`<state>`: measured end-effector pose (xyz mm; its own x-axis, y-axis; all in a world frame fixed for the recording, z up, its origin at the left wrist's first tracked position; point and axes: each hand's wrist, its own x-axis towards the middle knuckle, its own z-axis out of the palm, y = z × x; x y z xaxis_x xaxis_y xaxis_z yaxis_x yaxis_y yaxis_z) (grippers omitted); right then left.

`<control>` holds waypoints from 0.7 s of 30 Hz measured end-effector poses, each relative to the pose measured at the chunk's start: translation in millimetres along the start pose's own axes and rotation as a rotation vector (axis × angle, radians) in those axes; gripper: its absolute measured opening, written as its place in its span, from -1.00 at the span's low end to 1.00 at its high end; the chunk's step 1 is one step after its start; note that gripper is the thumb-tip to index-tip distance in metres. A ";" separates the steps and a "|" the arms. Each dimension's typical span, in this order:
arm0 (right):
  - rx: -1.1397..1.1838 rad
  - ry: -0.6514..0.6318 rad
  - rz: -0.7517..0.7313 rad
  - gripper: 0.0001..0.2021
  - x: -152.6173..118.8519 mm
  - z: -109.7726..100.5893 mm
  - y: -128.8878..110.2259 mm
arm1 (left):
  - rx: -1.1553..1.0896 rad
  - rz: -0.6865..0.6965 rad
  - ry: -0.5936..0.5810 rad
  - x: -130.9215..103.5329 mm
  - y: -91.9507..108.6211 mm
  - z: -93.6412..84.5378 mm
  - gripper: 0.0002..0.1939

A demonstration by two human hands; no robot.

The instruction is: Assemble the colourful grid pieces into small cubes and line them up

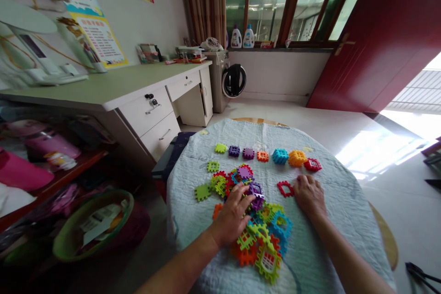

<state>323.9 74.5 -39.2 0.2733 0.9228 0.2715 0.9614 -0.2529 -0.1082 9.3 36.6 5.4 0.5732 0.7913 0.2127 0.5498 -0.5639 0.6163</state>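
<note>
My left hand (234, 215) reaches over a heap of toothed plastic building pieces, fingers apart, with fingertips at a purple window piece (256, 190). Its palm side is hidden. Farther right, my right hand (309, 193) rests on the cloth with its fingers curled, touching the edge of a red square frame piece (285, 189). Beyond the hands runs a row sorted by colour: lime green (220, 148), dark purple (234, 150), purple (248, 153), orange (262, 156), a blue stack (280, 156), a yellow-orange stack (296, 158) and red (313, 164).
A pale blue cloth (193, 170) covers the round table. Loose green pieces (202, 192) lie left of the heap. A desk (138, 82) and a waste basket (127, 220) stand to the left. A washing machine (218, 82) and a red door (375, 32) are beyond.
</note>
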 end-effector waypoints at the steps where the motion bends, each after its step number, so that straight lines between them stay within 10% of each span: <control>1: 0.002 -0.007 0.001 -0.72 0.1 -0.2 0.0 | -0.017 0.021 -0.025 1.6 1.8 0.4 -0.37; 9: -0.005 -0.022 0.026 -0.71 0.1 -1.4 -1.4 | -0.242 0.064 -0.108 32.9 15.2 4.3 -0.30; 13: -0.001 -0.027 0.024 -0.71 -0.8 -3.3 -2.8 | -0.408 -0.045 0.087 43.2 13.0 -1.4 -0.43; 21: -0.004 -0.010 0.020 -0.71 -1.2 -4.9 -3.8 | -0.219 -0.342 0.397 12.4 -57.8 -66.3 -0.64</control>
<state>320.1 72.9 -34.5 0.2919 0.9206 0.2595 0.9560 -0.2722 -0.1097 -55.6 94.7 22.6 0.0894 0.9722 0.2163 0.5006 -0.2316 0.8341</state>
